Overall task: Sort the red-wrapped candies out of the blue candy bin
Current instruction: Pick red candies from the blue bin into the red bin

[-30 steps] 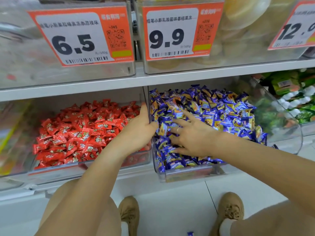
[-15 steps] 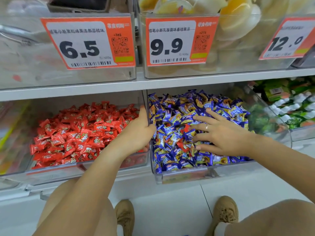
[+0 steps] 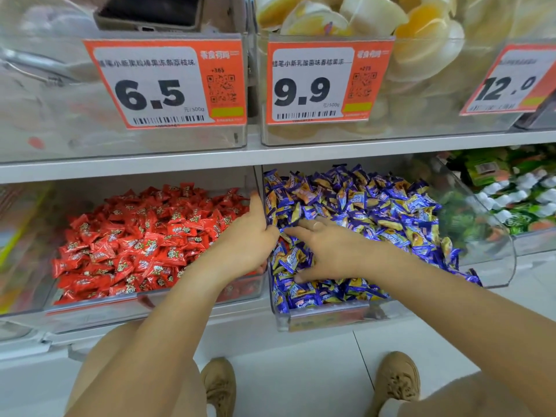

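Red-wrapped candies (image 3: pixel 150 245): small pillow-shaped foil packets, glossy red with a round printed emblem and crimped ends. They lie heaped in the clear plastic bin at lower left of frame (image 3: pixel 99 311), filling it from front lip to back. Packets point every way; no common long axis.

A sliver of red (image 3: pixel 281 244) shows in the blue bin just right of the divider wall, low between the two hands. Cannot tell whether it is a whole candy or which way it lies.

Clear plastic bin at centre frame (image 3: pixel 328 319) holds blue-and-yellow wrapped candies (image 3: pixel 376 212), same pillow shape, piled high toward the back and also randomly oriented.

Left hand (image 3: pixel 249 239): reaches in at the right edge of the red bin, thumb side against the clear divider between the two bins, fingers extended toward the back. I cannot tell whether it holds anything.

Right hand (image 3: pixel 331 251): lies palm down on the blue pile near the divider, fingers spread and fairly straight, pressing on the wrappers, ring on one finger. Nothing grasped.

Upper shelf: clear bin at upper centre with pale and orange jelly cups (image 3: pixel 421 28). Orange-bordered price tags read 6.5 (image 3: pixel 164 84), 9.9 (image 3: pixel 323 82) and 12.0 (image 3: pixel 511 82). Far right: bin of green-and-white packets (image 3: pixel 517 194).

Bottom of frame: two tan shoes (image 3: pixel 397 377) on a pale floor.
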The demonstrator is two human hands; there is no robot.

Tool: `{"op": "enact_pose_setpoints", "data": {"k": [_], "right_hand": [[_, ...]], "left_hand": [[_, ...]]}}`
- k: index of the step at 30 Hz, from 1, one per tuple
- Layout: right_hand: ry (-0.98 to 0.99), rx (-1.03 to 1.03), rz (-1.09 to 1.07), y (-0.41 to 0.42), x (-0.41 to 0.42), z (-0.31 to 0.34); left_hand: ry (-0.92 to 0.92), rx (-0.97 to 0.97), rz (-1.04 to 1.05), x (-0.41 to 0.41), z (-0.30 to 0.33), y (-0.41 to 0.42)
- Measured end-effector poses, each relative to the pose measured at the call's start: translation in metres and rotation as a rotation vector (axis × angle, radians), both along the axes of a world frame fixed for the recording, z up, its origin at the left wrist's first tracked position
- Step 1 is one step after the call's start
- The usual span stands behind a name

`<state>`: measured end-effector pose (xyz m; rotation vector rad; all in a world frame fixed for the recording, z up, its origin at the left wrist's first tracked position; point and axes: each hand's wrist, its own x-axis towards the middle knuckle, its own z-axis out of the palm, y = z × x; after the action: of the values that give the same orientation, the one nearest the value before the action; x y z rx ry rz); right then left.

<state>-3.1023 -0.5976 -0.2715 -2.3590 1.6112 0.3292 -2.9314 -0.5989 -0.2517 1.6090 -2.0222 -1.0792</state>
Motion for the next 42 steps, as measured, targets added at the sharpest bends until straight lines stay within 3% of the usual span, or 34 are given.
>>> {"op": "enact_pose_setpoints", "data": {"k": [3, 6, 12, 23, 30, 35, 39, 42], "right_hand": [[0.248, 0.051, -0.102, -0.016, 0.002, -0.007], [0.348, 0.091, -0.065, -0.028, 0.012, -0.014], [0.139, 0.186, -0.061, -0.031, 0.020, -0.018], [-0.321, 0.056, 0.012, -0.009, 0.009, 0.004], [-0.343, -0.097, -0.040, -0.003, -0.042, 0.040], [-0.532, 0.066, -0.178, 0.019, -0.087, 0.055], [-0.495, -0.198, -0.249, 0.031, -0.106, 0.052], [-0.434, -0.422, -0.293, 0.040, -0.114, 0.050]], "left_hand": [[-0.018, -0.025, 0.004, 0.001, -0.001, 0.001], [-0.004, -0.050, 0.020, -0.002, -0.002, 0.003], [-0.020, -0.020, 0.051, -0.005, -0.003, 0.002], [-0.030, -0.047, 0.053, -0.007, 0.001, 0.006], [-0.018, -0.030, 0.042, -0.005, 0.005, 0.010], [-0.062, -0.042, 0.038, -0.003, 0.005, 0.008], [-0.166, -0.181, 0.055, -0.001, 0.009, 0.014], [-0.280, -0.505, 0.127, 0.000, 0.007, 0.019]]}}
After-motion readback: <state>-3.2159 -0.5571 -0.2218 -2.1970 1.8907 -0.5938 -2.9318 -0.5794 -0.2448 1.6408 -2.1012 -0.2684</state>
